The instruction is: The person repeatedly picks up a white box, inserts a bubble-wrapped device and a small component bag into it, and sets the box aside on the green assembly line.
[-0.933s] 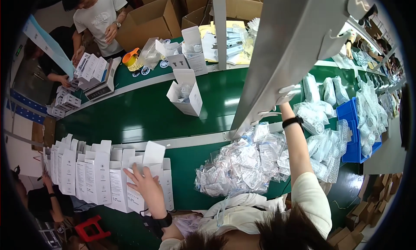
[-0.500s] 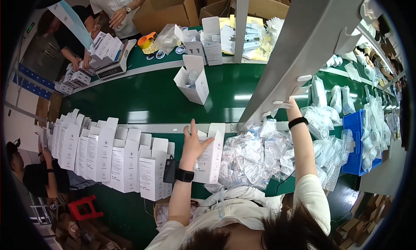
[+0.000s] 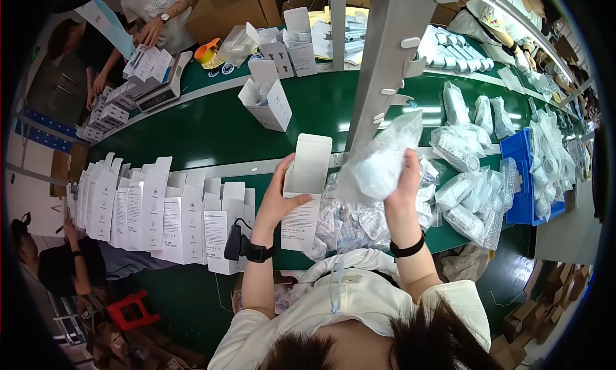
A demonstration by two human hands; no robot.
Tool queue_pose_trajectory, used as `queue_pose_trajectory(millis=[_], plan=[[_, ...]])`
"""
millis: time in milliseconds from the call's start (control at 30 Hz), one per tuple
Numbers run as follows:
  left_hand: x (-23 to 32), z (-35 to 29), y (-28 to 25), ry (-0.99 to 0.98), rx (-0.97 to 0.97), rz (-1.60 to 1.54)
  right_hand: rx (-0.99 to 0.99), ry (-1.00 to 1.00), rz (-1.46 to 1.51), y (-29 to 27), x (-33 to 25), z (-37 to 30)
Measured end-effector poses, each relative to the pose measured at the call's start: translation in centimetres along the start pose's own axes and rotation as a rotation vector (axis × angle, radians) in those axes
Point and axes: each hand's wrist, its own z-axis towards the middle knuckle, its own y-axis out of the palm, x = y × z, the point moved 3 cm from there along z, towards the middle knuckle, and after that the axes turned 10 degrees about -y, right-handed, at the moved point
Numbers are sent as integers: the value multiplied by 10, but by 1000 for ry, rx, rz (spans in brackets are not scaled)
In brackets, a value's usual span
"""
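My left hand grips a white carton by its sides, thumb across its front; the lid flap stands up. In my right hand is a bubble-wrapped item, raised just right of the carton; the wrap hides what is inside. Below it lies a heap of small clear packets, partly covered by my right hand and the wrapped item. Left of my left wrist stands a long row of white cartons with raised flaps.
A metal post rises beyond my right hand. An open filled carton stands on the green conveyor. More bubble-wrapped items and a blue bin lie at right. Co-workers stand at far left and far right.
My right hand has come back from behind the post, bringing a bubble-wrapped item toward the carton. My left hand has closed on the carton, which has turned and tilted.
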Motion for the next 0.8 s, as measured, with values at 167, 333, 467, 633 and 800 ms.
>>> queue_pose_trajectory(millis=[167, 333, 467, 633, 800], plan=[[25, -28, 15, 78, 189, 284, -2, -381, -182, 41, 45, -25], [22, -40, 21, -5, 406, 265, -177, -763, -593, 19, 55, -27], [6, -37, 18, 407, 527, 438, -775, -841, -1085, 42, 38, -39], [-13, -33, 11, 392, 530, 30, -1206, -985, -1437, 42, 6, -33], [-59, -12, -13, 291, 641, -18, -539, -1094, -1960, -55, -62, 64]])
